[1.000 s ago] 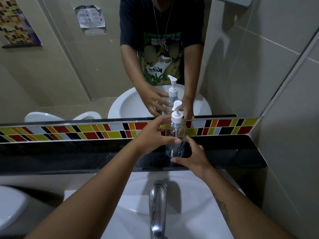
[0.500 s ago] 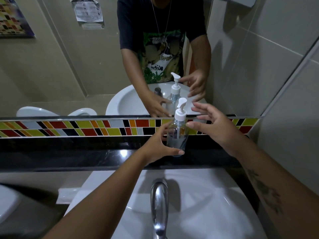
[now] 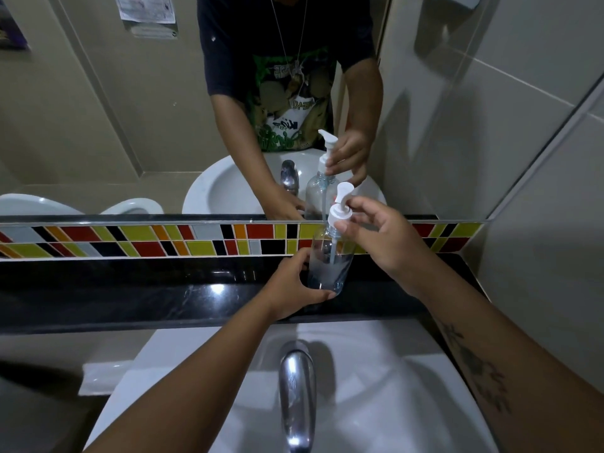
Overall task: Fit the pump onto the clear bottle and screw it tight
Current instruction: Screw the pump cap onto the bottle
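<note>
A clear bottle [image 3: 330,263] with a little liquid at its bottom stands on the black ledge [image 3: 130,289] in front of the mirror. My left hand [image 3: 291,289] wraps around its lower part. A white pump [image 3: 341,204] sits on the bottle's neck, its tube reaching down inside. My right hand [image 3: 382,237] pinches the pump's collar with thumb and fingers from the right. The mirror repeats bottle, pump and both hands.
A chrome tap [image 3: 295,397] rises from the white basin [image 3: 376,387] right below my arms. A strip of coloured tiles [image 3: 130,240] runs behind the ledge, under the mirror [image 3: 98,109]. A tiled wall [image 3: 539,256] closes the right side.
My right hand rose from beside the bottle's base, hovered open near the pump, and now grips the pump's collar. My left hand slid lower on the bottle.
</note>
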`<state>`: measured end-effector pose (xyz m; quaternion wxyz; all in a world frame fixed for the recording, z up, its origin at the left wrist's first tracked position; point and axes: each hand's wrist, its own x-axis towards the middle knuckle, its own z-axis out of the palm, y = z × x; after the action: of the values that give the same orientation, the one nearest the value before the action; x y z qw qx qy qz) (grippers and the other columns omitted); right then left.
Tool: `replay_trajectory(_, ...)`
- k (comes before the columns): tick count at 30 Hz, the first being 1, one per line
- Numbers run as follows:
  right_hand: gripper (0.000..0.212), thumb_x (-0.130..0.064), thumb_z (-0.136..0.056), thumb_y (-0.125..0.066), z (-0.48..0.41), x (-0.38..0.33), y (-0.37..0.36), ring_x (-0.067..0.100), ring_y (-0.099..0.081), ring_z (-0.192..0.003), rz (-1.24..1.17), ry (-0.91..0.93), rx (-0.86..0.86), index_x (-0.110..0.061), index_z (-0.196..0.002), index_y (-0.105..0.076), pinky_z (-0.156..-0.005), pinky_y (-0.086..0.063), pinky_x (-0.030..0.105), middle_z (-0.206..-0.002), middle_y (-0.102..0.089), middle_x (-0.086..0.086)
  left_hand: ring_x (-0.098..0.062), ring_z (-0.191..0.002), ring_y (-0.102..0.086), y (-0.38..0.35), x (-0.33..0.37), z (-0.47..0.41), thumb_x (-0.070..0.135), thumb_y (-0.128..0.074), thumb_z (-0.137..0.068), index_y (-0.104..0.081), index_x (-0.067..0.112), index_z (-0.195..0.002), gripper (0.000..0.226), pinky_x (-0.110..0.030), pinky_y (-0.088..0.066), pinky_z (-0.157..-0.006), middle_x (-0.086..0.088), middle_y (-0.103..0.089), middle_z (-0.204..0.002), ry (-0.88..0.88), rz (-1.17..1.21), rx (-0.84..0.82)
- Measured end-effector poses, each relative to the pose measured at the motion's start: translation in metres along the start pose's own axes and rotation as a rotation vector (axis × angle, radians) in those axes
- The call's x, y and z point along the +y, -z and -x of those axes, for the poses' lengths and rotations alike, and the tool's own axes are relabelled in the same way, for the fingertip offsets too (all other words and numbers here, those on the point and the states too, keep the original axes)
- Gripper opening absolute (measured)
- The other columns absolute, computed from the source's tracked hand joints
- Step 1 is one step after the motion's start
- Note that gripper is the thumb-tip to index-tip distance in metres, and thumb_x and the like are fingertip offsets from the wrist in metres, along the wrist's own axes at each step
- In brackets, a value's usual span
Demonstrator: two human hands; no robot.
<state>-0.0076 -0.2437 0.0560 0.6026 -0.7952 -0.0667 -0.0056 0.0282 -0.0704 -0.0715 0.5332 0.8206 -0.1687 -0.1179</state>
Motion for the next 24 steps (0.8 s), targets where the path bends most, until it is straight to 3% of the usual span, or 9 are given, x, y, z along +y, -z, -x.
replay_trajectory(3,0.027,-0.025,-0.089,-0.067,0.0,0.004,-0.005,0.007,-0.063,-0.108,0.027,0.013,0.054,-0.042,-0.109,-0.062,-0.09,-0.052,0.027,-0.113,-0.068,-0.006,-0.009,-0.117,-0.067,-0.004,-0.005,0.001,0.022,-0.094,-0.073,-0.06,0.022,-0.136,0.071,-0.014,-0.054,-0.091,0.006,-0.071,-0.129,-0.013,0.004,0.045)
replay_trajectory(6,0.027,-0.029,-0.088,-0.067,0.0,0.01,-0.014,0.012,-0.063,-0.112,0.042,0.037,0.133,-0.048,-0.106,-0.061,-0.099,-0.051,0.039,-0.119,-0.066,-0.009,-0.009,-0.116,-0.067,-0.006,-0.007,0.002,0.021,-0.094,-0.073,-0.061,0.021,-0.134,0.07,-0.018,-0.056,-0.094,0.005,-0.071,-0.129,-0.019,0.019,0.082)
replay_trajectory(11,0.03,-0.03,-0.088,-0.067,0.001,0.015,-0.023,0.019,-0.064,-0.11,0.014,0.036,0.2,-0.037,-0.116,-0.061,-0.095,-0.054,0.044,-0.121,-0.066,-0.008,-0.011,-0.115,-0.068,-0.007,-0.01,0.002,0.025,-0.095,-0.072,-0.062,0.024,-0.131,0.068,-0.031,-0.06,-0.097,0.006,-0.071,-0.126,-0.018,0.014,0.095)
replay_trajectory(17,0.026,-0.021,-0.09,-0.065,-0.002,0.006,-0.007,0.006,-0.067,-0.102,0.031,0.015,0.054,-0.044,-0.101,-0.062,-0.091,-0.053,0.028,-0.109,-0.071,-0.013,-0.008,-0.11,-0.067,-0.007,-0.01,0.004,0.026,-0.095,-0.072,-0.064,0.027,-0.125,0.061,-0.025,-0.055,-0.091,0.01,-0.071,-0.12,-0.006,0.013,0.107)
replay_trajectory(20,0.027,-0.023,-0.084,-0.072,-0.005,0.01,-0.012,0.005,-0.066,-0.103,0.046,0.042,0.133,-0.042,-0.1,-0.062,-0.094,-0.052,0.031,-0.108,-0.071,-0.013,-0.008,-0.112,-0.067,-0.008,-0.011,0.004,0.031,-0.094,-0.07,-0.063,0.028,-0.125,0.064,-0.029,-0.057,-0.093,0.009,-0.071,-0.122,-0.008,-0.005,0.123)
replay_trajectory(24,0.037,-0.021,-0.075,-0.081,-0.003,0.009,-0.02,-0.003,-0.062,-0.095,0.095,0.103,0.253,-0.031,-0.101,-0.057,-0.081,-0.046,0.007,-0.103,-0.065,-0.013,-0.01,-0.114,-0.067,-0.008,-0.012,0.004,0.039,-0.093,-0.067,-0.062,0.032,-0.127,0.067,-0.036,-0.06,-0.097,0.01,-0.07,-0.124,-0.002,-0.028,0.131)
